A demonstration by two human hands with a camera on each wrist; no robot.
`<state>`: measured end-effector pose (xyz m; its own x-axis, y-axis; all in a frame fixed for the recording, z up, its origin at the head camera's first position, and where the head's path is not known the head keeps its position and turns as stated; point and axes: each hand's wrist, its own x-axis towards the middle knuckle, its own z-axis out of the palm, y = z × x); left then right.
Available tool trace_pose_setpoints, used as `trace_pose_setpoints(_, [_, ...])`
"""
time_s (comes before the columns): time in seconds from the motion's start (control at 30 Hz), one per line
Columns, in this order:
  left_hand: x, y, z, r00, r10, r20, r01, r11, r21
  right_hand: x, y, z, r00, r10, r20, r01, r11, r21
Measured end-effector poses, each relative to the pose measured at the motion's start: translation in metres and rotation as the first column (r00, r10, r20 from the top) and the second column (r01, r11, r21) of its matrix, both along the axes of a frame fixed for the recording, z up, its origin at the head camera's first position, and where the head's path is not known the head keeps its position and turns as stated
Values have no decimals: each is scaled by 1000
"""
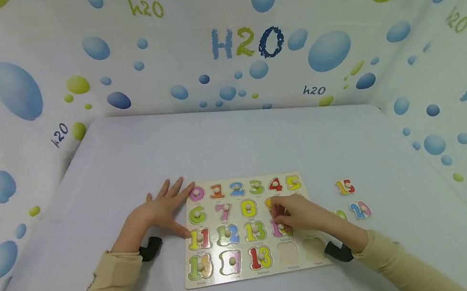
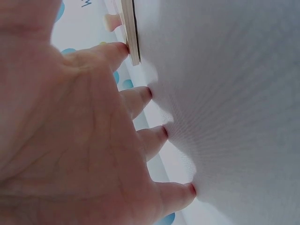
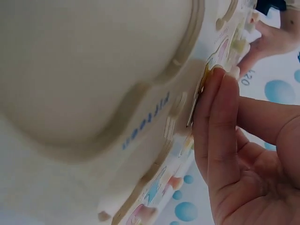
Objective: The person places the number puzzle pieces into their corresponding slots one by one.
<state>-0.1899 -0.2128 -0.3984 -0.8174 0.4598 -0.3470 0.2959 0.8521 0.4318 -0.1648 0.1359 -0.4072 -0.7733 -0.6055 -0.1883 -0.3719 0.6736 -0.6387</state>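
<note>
A wooden number puzzle board (image 1: 218, 280) with knobbed pieces lies on the white cloth. My left hand (image 1: 161, 213) spreads its fingers at the board's left edge; in the left wrist view one fingertip touches that edge and the other fingertips rest on the cloth. Over the board's right half, my right hand (image 1: 299, 212) pinches the number 14 puzzle piece (image 1: 281, 229). In the right wrist view a thin piece edge (image 3: 199, 89) shows at the fingertips; its knob is hidden. The fingers also cover part of the yellow 9 piece (image 1: 268, 204).
Loose 15 (image 1: 345, 187) and 20 (image 1: 360, 209) pieces lie right of the board. Another loose piece (image 1: 340, 215) is partly hidden by the right forearm. Bare recesses show in the bottom row (image 1: 288, 253) and beside the label "Fifteen" (image 3: 145, 122). Printed curtains surround the table.
</note>
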Motion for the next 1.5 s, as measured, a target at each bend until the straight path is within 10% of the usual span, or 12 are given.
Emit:
trace_pose_setpoints(0.43, [2,-6,-5,1000,-6,-16,6,1000,3,-2,44,20,988,68,136,-47,987,-151])
trace_pose_setpoints(0.67, [0,-7,-5,1000,-3,-17,3,1000,1,-8,100,34,996,-36,-76,45,991,127])
trace_pose_setpoints(0.87, [1,-4,-5,1000,1,-3,0,1000,12,4,116,27,995,-98,-2,94,948,306])
trace_pose_setpoints(1.5, [-3,-1,-3,1000,-13,7,13,1000,6,12,126,13,988,-122,-94,141,966,217])
